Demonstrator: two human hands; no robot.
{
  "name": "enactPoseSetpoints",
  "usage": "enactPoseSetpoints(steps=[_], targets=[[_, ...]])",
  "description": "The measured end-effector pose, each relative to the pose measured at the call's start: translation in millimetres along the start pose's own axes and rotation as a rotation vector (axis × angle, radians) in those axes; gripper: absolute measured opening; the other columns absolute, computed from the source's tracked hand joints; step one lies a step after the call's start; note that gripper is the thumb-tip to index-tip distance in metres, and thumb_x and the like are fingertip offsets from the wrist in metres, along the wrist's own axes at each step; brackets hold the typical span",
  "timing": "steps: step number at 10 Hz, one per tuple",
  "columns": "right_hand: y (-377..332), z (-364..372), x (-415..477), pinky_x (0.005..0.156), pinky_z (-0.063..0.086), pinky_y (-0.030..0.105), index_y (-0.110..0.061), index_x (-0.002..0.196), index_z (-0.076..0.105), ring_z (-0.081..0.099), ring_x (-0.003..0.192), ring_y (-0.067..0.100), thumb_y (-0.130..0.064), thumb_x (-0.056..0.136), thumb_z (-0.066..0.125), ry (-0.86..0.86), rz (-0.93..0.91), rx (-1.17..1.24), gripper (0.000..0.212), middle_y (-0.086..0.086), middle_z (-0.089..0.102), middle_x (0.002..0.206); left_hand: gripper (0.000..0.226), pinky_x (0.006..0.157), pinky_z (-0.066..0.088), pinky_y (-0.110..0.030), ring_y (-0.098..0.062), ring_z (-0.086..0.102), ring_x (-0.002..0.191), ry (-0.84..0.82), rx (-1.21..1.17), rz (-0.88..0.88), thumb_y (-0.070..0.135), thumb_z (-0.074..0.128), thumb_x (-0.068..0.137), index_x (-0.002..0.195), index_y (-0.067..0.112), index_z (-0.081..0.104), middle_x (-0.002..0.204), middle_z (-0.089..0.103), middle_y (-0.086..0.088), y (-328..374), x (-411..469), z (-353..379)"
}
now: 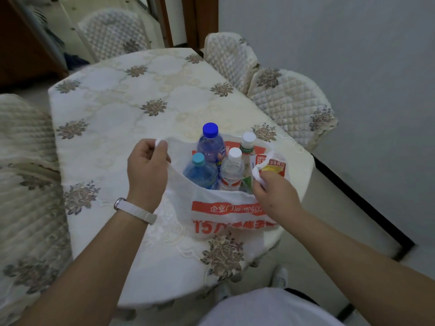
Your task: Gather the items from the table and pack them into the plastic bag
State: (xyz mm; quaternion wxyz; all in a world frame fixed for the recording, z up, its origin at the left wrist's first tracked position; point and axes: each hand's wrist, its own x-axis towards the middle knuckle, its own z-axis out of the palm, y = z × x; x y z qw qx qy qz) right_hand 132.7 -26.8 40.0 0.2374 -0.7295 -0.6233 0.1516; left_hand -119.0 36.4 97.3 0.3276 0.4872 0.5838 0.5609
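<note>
A white plastic bag [221, 208] with orange print stands on the table near its right front corner, its mouth held wide. My left hand [147, 170] grips the bag's left handle and my right hand [274, 191] grips the right handle. Several bottles stand upright inside: a purple-tinted one with a dark blue cap [210, 142], a blue one with a light blue cap [199, 171], a clear one with a white cap [233, 170] and another white-capped one [247, 143] behind it. A green and a yellow packet show beside my right hand.
The table [131, 100] carries a cream cloth with flower motifs. Quilted chairs stand on the left [26, 175], at the far end [113, 34] and along the right side [289, 100]. A grey wall lies close on the right.
</note>
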Motion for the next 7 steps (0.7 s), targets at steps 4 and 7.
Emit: enactPoseSetpoints(steps=[4, 7], targets=[[-20, -59, 21, 0.060, 0.043, 0.036, -0.021, 0.072, 0.047, 0.051, 0.070, 0.020, -0.050, 0.083, 0.039, 0.068, -0.045, 0.024, 0.032, -0.002, 0.053, 0.074, 0.004, 0.068, 0.044, -0.019, -0.001, 0.055, 0.077, -0.209, 0.460, 0.290, 0.026, 0.063, 0.092, 0.096, 0.027, 0.063, 0.087, 0.062, 0.012, 36, -22, 16], [6, -87, 13, 0.068, 0.045, 0.032, -0.015, 0.103, 0.066, 0.059, 0.085, 0.022, -0.036, 0.089, 0.057, 0.304, -0.393, -0.123, 0.027, 0.002, 0.065, 0.095, 0.039, 0.098, 0.047, -0.037, -0.028, 0.057, 0.112, -0.237, 0.719, 0.799, 0.027, 0.056, 0.089, 0.116, 0.000, 0.065, 0.120, 0.064, -0.017, 38, -52, 17]])
